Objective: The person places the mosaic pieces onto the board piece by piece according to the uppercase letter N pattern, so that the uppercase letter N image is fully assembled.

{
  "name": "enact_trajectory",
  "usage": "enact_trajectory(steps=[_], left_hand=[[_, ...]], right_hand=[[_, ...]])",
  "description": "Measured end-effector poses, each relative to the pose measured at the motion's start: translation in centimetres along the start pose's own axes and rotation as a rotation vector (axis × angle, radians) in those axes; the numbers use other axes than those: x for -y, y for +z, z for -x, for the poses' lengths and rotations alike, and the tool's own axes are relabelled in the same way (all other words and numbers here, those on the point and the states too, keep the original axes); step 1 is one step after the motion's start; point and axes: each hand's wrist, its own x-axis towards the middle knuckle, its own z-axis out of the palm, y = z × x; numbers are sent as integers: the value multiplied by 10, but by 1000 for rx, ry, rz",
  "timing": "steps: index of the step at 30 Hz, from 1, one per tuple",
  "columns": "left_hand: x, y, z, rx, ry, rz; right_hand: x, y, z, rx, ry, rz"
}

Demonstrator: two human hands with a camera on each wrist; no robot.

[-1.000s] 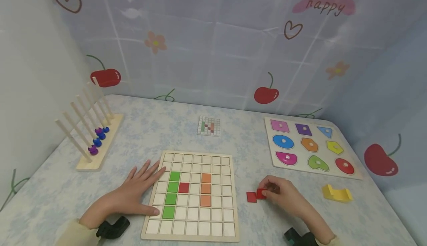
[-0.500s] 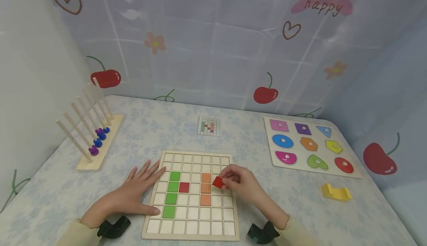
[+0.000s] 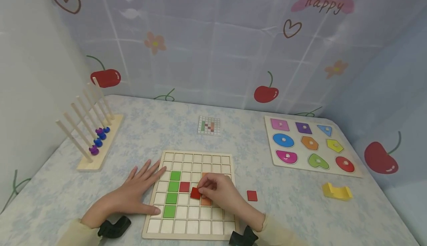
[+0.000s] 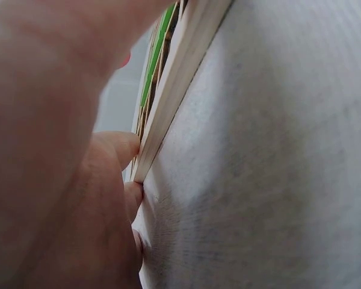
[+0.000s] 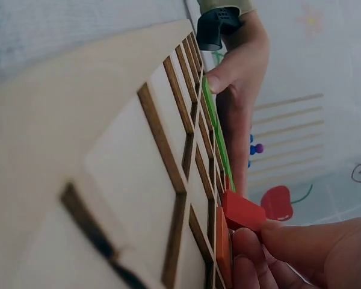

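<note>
My right hand pinches a red square tile between thumb and fingers, tilted over the middle of a wooden grid board. In the right wrist view, the tile is close over the grid beside an orange tile. My left hand lies spread with its fingertips and thumb on the board's left edge. The board has a column of green tiles and one red tile. Orange tiles sit partly hidden under my right hand. Another red tile lies right of the board.
Behind the board lies a small pattern card. A wooden peg stand with blue and purple pieces is at the left. At the right are a shape puzzle board and a yellow notched block.
My right hand has taken one red tile from the table right of the board and carried it left over the grid. The left hand has stayed in place.
</note>
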Motion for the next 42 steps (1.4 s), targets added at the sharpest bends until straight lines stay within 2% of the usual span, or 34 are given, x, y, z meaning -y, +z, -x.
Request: enact_trajectory(steps=[4, 9, 16, 20, 23, 26, 30, 34, 38, 42], left_hand=[[0, 0, 0, -2, 1, -5], [-1, 0, 0, 1, -7, 2], [-2, 0, -1, 0, -12, -10], [-1, 0, -1, 0, -10, -7], [-1, 1, -1, 3, -8, 2], [0, 1, -1, 9, -7, 4], [0, 1, 0, 16, -7, 4], [0, -1, 0, 11, 1, 9], [1, -1, 0, 8, 2, 5], [1, -1, 0, 7, -1, -2]], right_hand=[[3, 2, 2, 11, -34, 104], [4, 2, 4, 41, -48, 152], [5, 0, 4, 38, -75, 227], [6, -10, 5, 21, -84, 214], [4, -25, 10, -9, -85, 202], [-1, -45, 20, -67, -56, 245], [-14, -71, 38, -149, 34, 298], [-30, -88, 56, -198, 124, 318], [-41, -98, 69, -175, 169, 357], [-47, -102, 75, -113, 148, 404]])
